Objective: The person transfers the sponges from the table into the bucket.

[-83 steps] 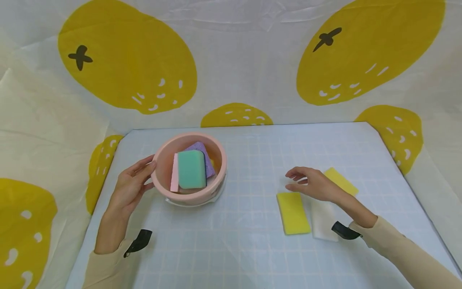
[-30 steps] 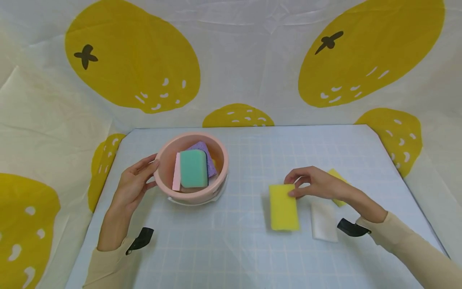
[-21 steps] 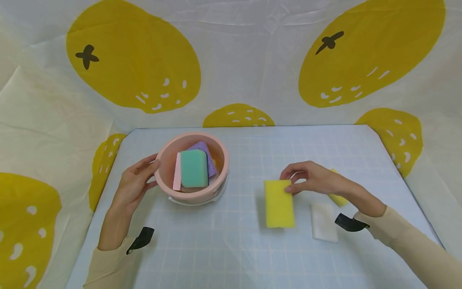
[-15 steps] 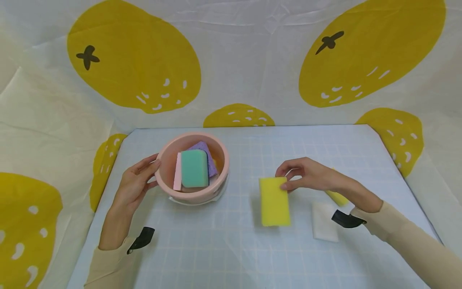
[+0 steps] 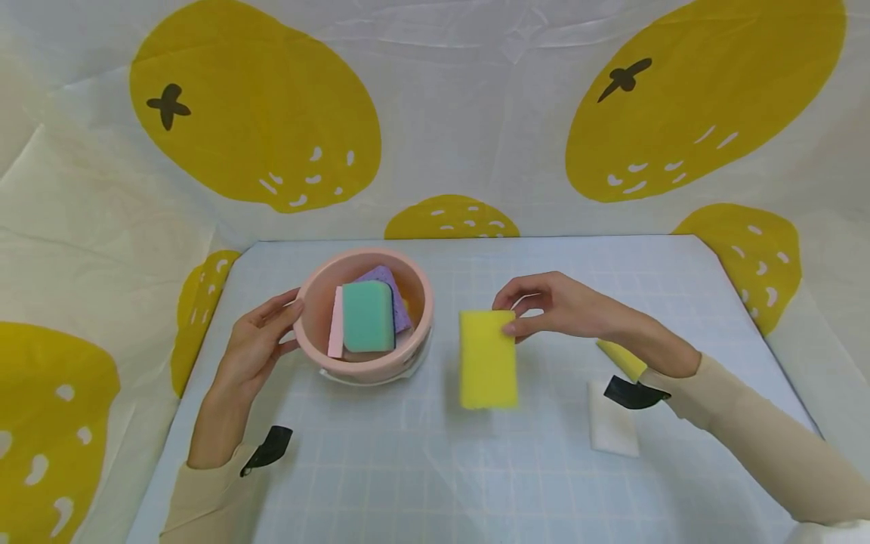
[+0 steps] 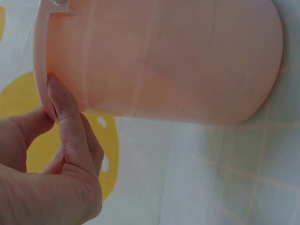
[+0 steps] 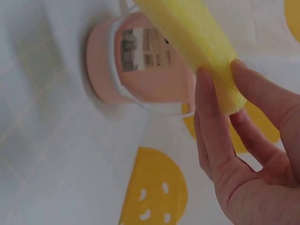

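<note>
With thumb and fingers my left hand [image 5: 254, 344] pinches the rim of a pink bucket [image 5: 309, 351]; the left wrist view shows the fingertips under the lip of the bucket [image 6: 159, 61]. Inside it lie a green sponge [image 5: 367, 317], a purple sponge [image 5: 399, 306] and a pink sponge [image 5: 336, 325], with a bit of orange-yellow partly hidden behind them. My right hand [image 5: 553, 306] pinches a yellow sponge [image 5: 488, 363] by its upper corner, held above the table to the right of the bucket. In the right wrist view the yellow sponge [image 7: 201, 42] overlaps the bucket.
A white folded cloth or pad [image 5: 612, 423] lies on the table to the right. Another yellow sponge [image 5: 624, 359] lies behind the right forearm, partly hidden. The bucket's white handle [image 5: 374, 383] hangs down at its front. A lemon-printed sheet [image 5: 469, 113] stands behind and beside the table.
My right hand has taken hold of the yellow sponge beside the white pad, lifted it and carried it left towards the bucket. My left hand has stayed at the rim.
</note>
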`<state>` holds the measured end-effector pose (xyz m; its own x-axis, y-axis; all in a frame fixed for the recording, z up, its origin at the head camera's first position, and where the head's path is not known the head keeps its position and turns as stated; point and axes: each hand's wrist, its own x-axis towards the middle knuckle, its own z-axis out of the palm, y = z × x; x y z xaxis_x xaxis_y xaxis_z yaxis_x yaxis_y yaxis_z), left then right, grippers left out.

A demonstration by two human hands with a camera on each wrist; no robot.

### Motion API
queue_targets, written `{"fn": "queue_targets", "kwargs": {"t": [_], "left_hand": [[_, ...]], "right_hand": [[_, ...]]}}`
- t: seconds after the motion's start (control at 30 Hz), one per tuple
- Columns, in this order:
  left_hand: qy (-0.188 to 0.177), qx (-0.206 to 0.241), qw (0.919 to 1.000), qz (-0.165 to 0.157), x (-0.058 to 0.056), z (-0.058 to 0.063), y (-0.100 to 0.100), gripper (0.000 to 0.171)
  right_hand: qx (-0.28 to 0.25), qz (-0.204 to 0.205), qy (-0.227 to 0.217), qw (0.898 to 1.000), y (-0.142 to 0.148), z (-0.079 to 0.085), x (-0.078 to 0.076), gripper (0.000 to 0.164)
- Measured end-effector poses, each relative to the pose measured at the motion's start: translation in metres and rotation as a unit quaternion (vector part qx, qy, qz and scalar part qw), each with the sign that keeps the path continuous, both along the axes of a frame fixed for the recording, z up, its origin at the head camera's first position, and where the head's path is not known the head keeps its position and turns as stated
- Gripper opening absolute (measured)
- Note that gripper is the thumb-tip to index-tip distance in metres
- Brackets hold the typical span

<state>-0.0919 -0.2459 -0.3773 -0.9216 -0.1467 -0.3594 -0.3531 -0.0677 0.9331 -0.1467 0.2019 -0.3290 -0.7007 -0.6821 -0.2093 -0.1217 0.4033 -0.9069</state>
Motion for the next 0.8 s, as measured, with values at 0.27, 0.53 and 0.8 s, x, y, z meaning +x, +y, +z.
{"fn": "queue_targets", "kwargs": {"t": [0.27, 0.53, 0.8], "left_hand": [[-0.007, -0.007, 0.9999, 0.004, 0.001, 0.0, 0.0, 0.077], [0.0, 0.002, 1.0, 0.001, 0.0, -0.001, 0.0, 0.075], [0.001, -0.002, 1.0, 0.002, -0.001, -0.001, 0.001, 0.075]], "right_hand": [[-0.016, -0.007, -0.006, 1.0, -0.018, 0.016, -0.009, 0.035], [-0.061, -0.008, -0.005, 0.998, -0.035, 0.026, -0.016, 0.032], [-0.068, -0.029, -0.009, 0.997, -0.053, 0.033, -0.022, 0.035]]}}
